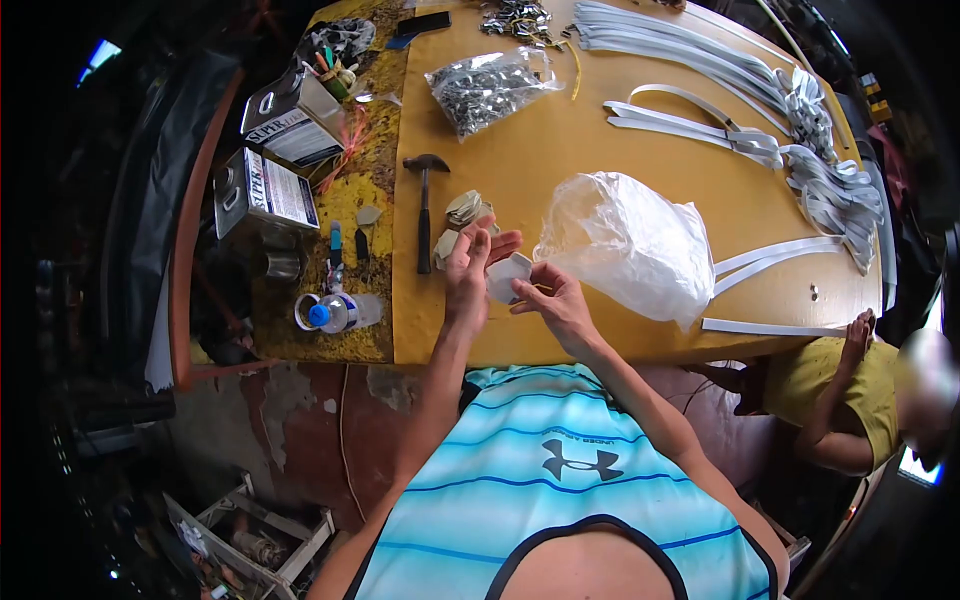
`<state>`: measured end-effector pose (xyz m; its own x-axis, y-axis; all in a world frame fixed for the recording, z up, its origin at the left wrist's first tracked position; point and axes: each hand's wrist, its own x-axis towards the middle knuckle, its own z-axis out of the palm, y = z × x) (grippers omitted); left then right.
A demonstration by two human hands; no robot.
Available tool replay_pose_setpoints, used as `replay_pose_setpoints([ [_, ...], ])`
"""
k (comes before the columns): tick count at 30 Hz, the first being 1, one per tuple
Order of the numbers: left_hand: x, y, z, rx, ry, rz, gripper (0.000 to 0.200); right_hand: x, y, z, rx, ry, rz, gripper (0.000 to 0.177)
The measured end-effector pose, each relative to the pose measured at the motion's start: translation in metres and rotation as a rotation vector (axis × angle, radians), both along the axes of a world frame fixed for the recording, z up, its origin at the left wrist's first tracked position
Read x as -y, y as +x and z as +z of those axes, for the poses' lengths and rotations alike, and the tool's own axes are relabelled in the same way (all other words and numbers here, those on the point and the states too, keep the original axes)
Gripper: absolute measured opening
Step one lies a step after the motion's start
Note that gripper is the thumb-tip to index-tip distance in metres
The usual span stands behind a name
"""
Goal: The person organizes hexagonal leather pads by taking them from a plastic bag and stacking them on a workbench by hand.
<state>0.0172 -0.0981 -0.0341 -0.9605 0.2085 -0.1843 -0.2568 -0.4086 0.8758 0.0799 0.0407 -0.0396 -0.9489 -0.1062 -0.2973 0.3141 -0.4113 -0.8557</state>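
Observation:
Both hands meet over the near edge of a yellow-brown table [520,170]. My left hand [470,270] holds a small pale flat piece [506,277] with its fingers spread behind it. My right hand [555,300] pinches the same piece from the right side with thumb and forefinger. A small stack of similar beige pieces [465,212] lies on the table just beyond my left hand. A hammer [425,210] rests to the left of them, head away from me.
A crumpled clear plastic bag [625,245] sits right of my hands. White straps [760,140] lie at the far right, a bag of small metal parts [490,88] farther back. Tins [280,150] and a bottle [335,312] stand left. Another person in yellow [840,400] sits at right.

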Motion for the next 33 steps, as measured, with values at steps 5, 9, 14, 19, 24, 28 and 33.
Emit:
replay_pose_setpoints([
  [5, 0.025, 0.01, 0.001, -0.015, -0.411, -0.138, 0.028, -0.007, 0.011, -0.007, 0.065, 0.01, -0.119, 0.03],
  [9, 0.032, 0.012, -0.005, -0.135, -0.56, -0.233, 0.022, -0.005, 0.019, -0.011, 0.063, 0.016, -0.125, 0.032],
  [14, 0.029, 0.015, 0.0, -0.245, -0.651, -0.263, 0.009, 0.001, 0.021, -0.004, 0.132, -0.01, -0.124, 0.036],
  [19, 0.031, 0.019, -0.001, -0.548, -0.745, -0.228, 0.009, 0.001, 0.023, -0.019, 0.151, -0.046, -0.104, 0.041],
  [24, 0.033, 0.022, 0.007, -0.945, -0.876, -0.221, 0.012, 0.007, 0.019, -0.021, 0.227, -0.055, -0.156, 0.038],
  [28, 0.047, 0.028, 0.025, -0.919, -0.733, -0.217, 0.011, -0.006, 0.011, -0.039, 0.301, -0.025, -0.325, 0.038],
  [33, 0.076, 0.032, 0.074, -0.819, -0.669, 0.144, 0.017, -0.023, 0.019, -0.032, 0.234, 0.123, -0.339, 0.038],
])
